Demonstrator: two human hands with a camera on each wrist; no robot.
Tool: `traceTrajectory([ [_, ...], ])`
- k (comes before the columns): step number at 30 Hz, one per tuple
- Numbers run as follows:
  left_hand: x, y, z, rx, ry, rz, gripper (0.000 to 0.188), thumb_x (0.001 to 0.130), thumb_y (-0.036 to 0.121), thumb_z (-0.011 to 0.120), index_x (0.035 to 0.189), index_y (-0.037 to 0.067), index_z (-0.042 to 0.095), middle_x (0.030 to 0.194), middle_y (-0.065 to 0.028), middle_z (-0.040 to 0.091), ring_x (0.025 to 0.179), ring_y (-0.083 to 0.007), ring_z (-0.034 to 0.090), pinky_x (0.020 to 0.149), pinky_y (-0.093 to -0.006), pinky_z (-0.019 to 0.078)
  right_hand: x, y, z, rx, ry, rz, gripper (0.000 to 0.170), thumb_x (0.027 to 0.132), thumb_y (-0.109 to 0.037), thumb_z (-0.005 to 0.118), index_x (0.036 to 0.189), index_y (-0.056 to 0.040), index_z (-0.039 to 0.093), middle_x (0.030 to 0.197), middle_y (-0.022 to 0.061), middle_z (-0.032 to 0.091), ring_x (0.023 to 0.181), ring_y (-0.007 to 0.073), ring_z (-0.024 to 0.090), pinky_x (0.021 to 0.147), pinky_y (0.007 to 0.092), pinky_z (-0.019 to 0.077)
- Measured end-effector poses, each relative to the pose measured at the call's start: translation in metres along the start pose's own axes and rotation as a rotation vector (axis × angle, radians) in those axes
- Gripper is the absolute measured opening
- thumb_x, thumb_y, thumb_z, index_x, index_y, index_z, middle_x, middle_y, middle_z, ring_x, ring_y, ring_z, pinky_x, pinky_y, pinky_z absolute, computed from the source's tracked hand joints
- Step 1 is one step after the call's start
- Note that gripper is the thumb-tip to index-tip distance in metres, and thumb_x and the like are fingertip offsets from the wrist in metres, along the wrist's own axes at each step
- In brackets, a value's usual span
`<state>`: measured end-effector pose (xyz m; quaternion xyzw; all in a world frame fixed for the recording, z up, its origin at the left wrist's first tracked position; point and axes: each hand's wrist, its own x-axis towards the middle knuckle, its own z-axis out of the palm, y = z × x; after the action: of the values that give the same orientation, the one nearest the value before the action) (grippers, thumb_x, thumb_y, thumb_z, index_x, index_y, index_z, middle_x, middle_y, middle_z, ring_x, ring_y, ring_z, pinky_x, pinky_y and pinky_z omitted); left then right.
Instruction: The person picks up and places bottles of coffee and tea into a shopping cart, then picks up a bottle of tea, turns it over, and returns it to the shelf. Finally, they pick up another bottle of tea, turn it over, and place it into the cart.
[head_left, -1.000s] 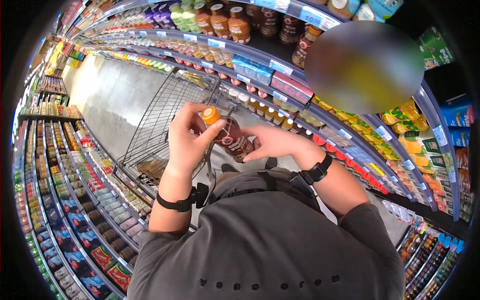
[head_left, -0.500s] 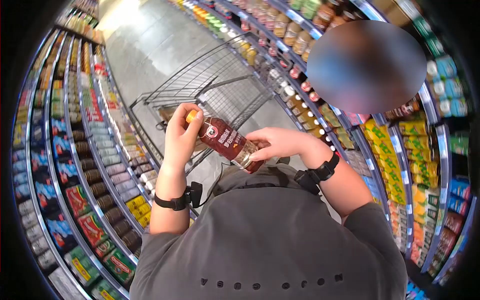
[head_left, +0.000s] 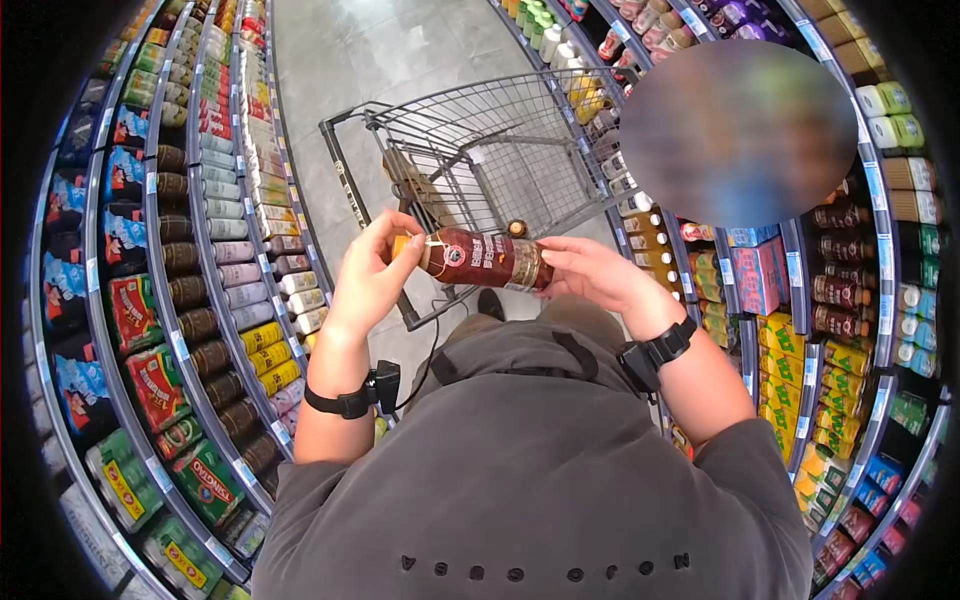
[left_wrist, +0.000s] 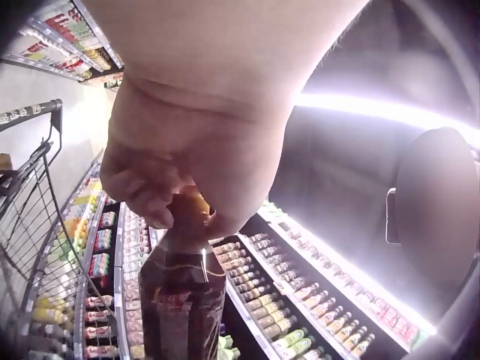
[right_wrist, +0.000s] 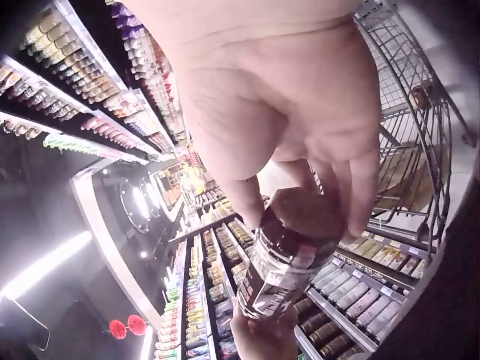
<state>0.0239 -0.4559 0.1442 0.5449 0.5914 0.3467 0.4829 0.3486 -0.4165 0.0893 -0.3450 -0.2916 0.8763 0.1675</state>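
Note:
A dark red bottle (head_left: 485, 260) with an orange cap lies almost level in front of the body in the head view. My left hand (head_left: 368, 275) pinches the cap end between thumb and fingers; in the left wrist view the same hand (left_wrist: 199, 150) covers most of the cap (left_wrist: 191, 204). Around the bottle's base are the thumb and fingers of my right hand (head_left: 610, 280). From the right wrist, that hand (right_wrist: 285, 112) grips the base end (right_wrist: 300, 217), with the label partly showing.
A wire shopping cart (head_left: 480, 150) stands just ahead, with a brown item (head_left: 415, 190) and a small dark bottle (head_left: 517, 229) at it. Stocked shelves (head_left: 165, 300) line the left side and more shelves (head_left: 790, 380) the right. Grey floor (head_left: 330, 60) runs between.
The bottle has turned from slanted to nearly level, its label facing up. Both hands stay on it. The view has swung, with the cart now more central and to the right.

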Motion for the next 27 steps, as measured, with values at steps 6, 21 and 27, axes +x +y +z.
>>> traceTrajectory([
  [6,0.031,-0.004,0.021,0.138,0.006,0.089,0.019,0.094,0.014,0.072,0.107,0.003,0.063,0.074,-0.0017,0.058,0.068,-0.0082,0.051,0.062,-0.0273,0.0423,0.028,0.017,-0.028,0.142,0.060,-0.006,0.048,0.107,-0.020,0.054,0.146,0.0053,0.046,0.139,0.0162,0.060,0.124,0.0256,0.062,0.106,0.0434,0.0506],
  [21,0.168,-0.052,0.092,0.636,-0.169,-0.197,0.034,0.088,0.027,0.072,0.118,0.012,0.065,0.076,-0.0149,0.071,0.075,-0.0354,0.072,0.066,-0.0448,0.0551,0.186,0.022,-0.161,0.253,0.339,0.379,0.030,0.102,-0.020,0.058,0.128,-0.0066,0.062,0.123,0.0043,0.067,0.118,0.0165,0.061,0.101,0.0368,0.0485],
  [27,0.230,-0.113,0.131,0.666,-0.193,-0.383,0.037,0.085,0.028,0.074,0.117,0.012,0.067,0.079,-0.0162,0.073,0.078,-0.0363,0.073,0.069,-0.0463,0.0574,0.233,0.051,-0.199,0.275,0.365,0.445,0.059,0.096,-0.021,0.064,0.150,-0.0044,0.047,0.146,0.0110,0.053,0.140,0.0253,0.047,0.112,0.0415,0.0416],
])
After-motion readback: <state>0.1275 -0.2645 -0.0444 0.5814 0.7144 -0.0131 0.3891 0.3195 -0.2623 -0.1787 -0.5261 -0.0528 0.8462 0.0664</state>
